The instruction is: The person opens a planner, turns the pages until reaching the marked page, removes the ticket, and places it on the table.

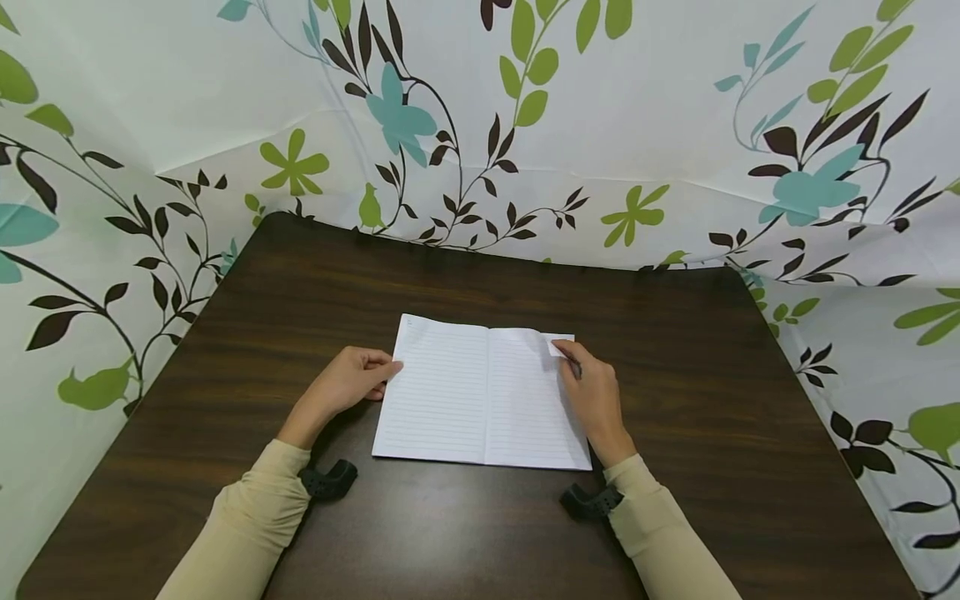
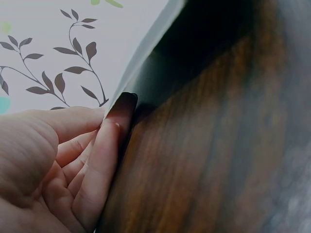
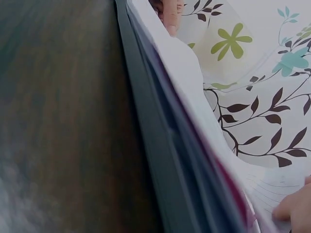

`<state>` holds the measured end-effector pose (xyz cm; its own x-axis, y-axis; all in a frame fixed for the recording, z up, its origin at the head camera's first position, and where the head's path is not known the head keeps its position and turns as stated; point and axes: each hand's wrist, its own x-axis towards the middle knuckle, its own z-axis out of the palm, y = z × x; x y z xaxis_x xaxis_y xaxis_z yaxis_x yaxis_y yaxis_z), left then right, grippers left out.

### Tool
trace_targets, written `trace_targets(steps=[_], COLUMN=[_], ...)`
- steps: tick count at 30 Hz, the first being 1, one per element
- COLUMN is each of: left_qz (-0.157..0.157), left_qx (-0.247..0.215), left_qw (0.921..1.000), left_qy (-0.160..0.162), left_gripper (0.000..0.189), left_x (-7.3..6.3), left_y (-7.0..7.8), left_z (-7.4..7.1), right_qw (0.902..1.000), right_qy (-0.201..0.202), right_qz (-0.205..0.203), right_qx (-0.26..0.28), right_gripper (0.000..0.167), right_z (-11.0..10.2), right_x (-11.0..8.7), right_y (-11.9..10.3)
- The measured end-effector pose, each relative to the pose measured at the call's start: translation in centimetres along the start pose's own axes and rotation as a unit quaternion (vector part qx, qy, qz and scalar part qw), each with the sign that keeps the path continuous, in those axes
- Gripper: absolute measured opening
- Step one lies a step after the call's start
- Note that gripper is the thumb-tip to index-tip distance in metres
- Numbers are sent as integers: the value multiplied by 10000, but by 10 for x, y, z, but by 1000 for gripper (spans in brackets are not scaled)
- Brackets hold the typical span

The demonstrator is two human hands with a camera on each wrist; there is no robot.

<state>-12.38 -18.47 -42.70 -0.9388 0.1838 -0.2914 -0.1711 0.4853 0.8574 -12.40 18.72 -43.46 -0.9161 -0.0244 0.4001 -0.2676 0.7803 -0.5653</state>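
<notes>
An open notebook [image 1: 435,400] with blank ruled pages lies on the dark table in the head view. My left hand [image 1: 348,382] pinches its left edge, thumb on top and fingers beneath; the left wrist view shows these fingers [image 2: 99,165] curled under the edge. At the upper right corner, my right hand [image 1: 596,396] pinches a page [image 1: 553,347] between thumb and index finger, and that page bends up there. In the right wrist view the notebook's bottom edge [image 3: 180,102] shows its stacked sheets, with a right fingertip [image 3: 284,208] on the ruled paper.
The brown wood-grain table [image 1: 675,350] extends around the notebook on every side. Behind it and at both sides hangs a white cloth [image 1: 660,100] printed with leaves, flowers and birds. A black band with a camera [image 1: 330,481] sits on each wrist over a beige sleeve.
</notes>
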Motion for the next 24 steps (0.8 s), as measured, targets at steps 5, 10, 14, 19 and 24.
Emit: trace_targets(steps=[5, 10, 14, 19, 24], left_qz=[-38, -43, 11, 36, 25], left_qx=[-76, -108, -92, -107, -114], left_qw=[10000, 9999, 10000, 9999, 9999], left_qy=[13, 23, 2, -18, -4], left_gripper=[33, 32, 32, 32, 31], left_x=[-1, 0, 0, 1, 0], left_y=[-1, 0, 0, -1, -2], left_z=[0, 0, 0, 0, 0], right_qw=[9965, 9903, 9810, 9619, 9648], right_qy=[-45, -495, -1393, -2343, -2025], right_qz=[-777, -1287, -1340, -1145, -656], right_qx=[-317, -160, 171, 824, 1544], right_gripper=[31, 28, 38, 66, 76], right_z=[-3, -7, -12, -20, -23], right_x=[-4, -8, -11, -13, -11], right_y=[-6, -12, -13, -17, -19])
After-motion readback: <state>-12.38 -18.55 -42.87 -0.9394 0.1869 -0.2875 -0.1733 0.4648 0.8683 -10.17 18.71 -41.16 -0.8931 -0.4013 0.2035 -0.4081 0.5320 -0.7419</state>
